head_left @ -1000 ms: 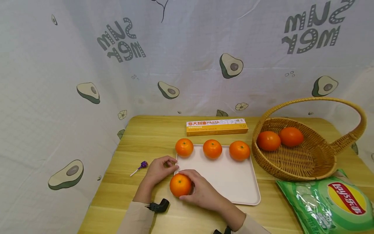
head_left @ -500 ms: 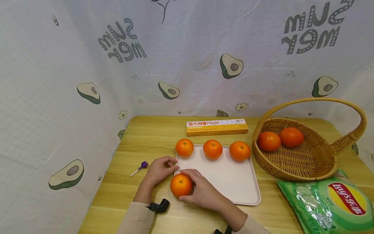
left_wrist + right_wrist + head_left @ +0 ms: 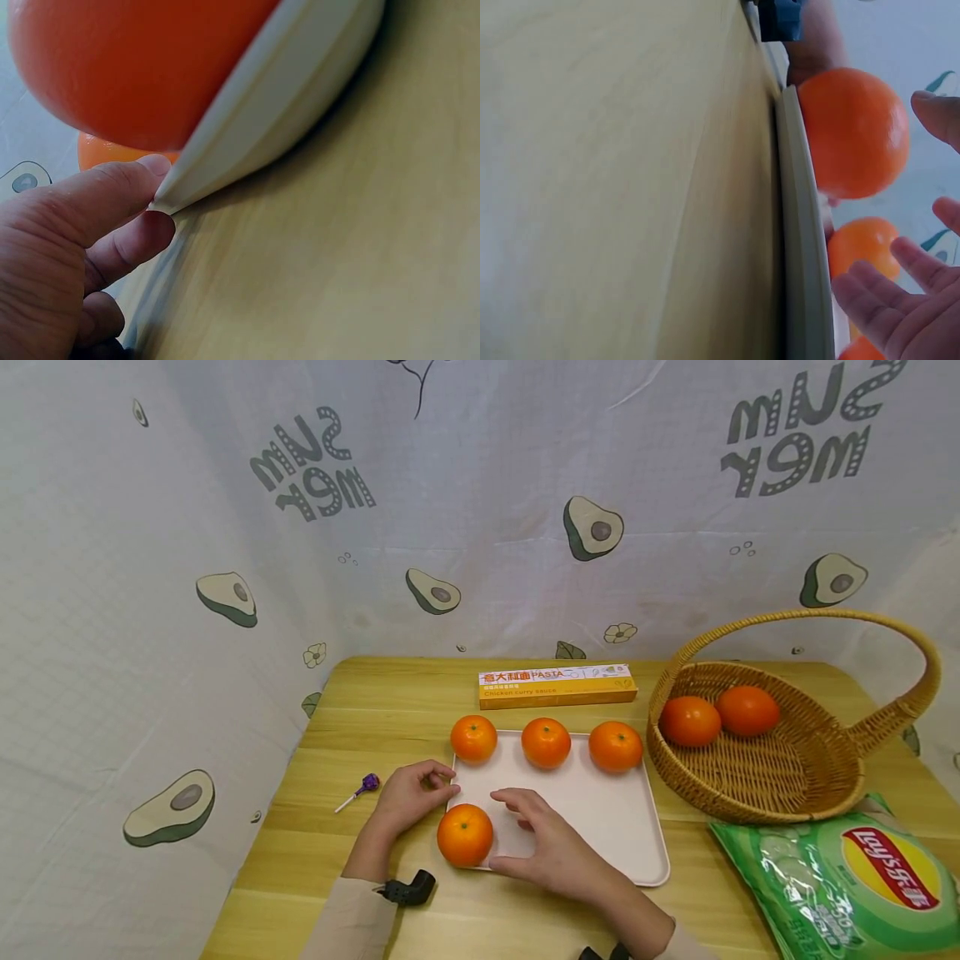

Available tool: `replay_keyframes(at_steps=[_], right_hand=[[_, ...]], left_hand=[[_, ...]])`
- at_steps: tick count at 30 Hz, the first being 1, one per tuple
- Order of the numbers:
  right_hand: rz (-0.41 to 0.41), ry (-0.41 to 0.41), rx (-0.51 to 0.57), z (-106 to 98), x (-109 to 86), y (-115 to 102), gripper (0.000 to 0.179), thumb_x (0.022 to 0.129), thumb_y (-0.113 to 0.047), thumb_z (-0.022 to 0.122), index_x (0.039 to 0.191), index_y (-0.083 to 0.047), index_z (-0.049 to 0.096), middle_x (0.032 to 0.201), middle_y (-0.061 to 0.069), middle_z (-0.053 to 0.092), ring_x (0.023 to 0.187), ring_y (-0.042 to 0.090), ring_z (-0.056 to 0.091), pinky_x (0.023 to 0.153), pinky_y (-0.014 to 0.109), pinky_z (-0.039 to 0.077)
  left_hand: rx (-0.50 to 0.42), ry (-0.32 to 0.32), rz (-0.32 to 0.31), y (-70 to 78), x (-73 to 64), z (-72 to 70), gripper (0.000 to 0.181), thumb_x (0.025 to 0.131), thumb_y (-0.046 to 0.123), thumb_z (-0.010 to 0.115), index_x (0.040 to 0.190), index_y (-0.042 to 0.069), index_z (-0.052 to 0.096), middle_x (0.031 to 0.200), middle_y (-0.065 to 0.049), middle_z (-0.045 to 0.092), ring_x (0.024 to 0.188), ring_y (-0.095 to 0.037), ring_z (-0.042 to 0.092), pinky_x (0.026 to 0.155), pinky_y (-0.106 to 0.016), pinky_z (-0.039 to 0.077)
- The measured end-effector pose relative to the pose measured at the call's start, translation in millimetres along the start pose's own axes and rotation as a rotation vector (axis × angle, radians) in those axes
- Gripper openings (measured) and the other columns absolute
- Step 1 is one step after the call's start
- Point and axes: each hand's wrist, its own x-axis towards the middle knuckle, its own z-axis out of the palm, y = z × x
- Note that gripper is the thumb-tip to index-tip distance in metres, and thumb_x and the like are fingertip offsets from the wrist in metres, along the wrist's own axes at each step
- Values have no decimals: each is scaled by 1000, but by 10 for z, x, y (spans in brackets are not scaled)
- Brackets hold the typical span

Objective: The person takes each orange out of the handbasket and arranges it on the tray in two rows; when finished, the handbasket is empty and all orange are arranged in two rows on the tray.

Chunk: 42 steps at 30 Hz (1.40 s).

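Note:
A white rectangular tray (image 3: pixel 592 818) lies on the table, with an orange (image 3: pixel 465 835) in its near left corner. Along its far side sit an orange (image 3: pixel 473 739) at the left corner, another orange (image 3: pixel 546 743) in the middle and a third orange (image 3: pixel 615 747) at the right corner. The left hand (image 3: pixel 411 795) is at the tray's left side; in the left wrist view its thumb (image 3: pixel 124 187) and forefinger pinch the rim. Just right of the near orange, the right hand (image 3: pixel 558 852) hovers with fingers spread, holding nothing; a gap shows between them.
A wicker basket (image 3: pixel 757 777) with a tall handle and two orange-red fruits (image 3: pixel 720 718) stands at the right. Before it lies a green chip bag (image 3: pixel 832 885). A pasta box (image 3: pixel 557 687) is behind the tray, a purple lollipop (image 3: pixel 367 783) to the left.
The right hand has let go of the near left orange and drawn back to the right, its fingers opening. That orange stays in the tray's corner; the left hand has not moved.

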Motion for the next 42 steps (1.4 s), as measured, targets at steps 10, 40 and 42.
replay_keyframes(at_steps=[10,40,42], right_hand=[[-9,46,-149,-301,-232,75,77,80,-33,88,145,-14,51,144,-2,53,124,27,59,102,42,53],[27,111,-687,-1805,-614,-39,71,74,-33,92,134,-9,62,139,18,54,120,42,59,93,62,53],[65,102,-718,-1907,-615,-17,72,75,-36,91,134,-8,61,138,21,54,120,44,58,93,64,52]], left_hand=[[-17,3,4,-18,0,11,17,84,31,83,98,24,76,77,11,68,69,-9,56,64,-23,44],[-36,-2,-10,-11,-7,-11,17,84,30,84,98,24,76,77,10,68,68,-9,56,63,-23,43],[-39,-2,-8,-3,-7,-15,17,84,30,84,98,24,77,77,10,68,68,-9,56,63,-23,44]])
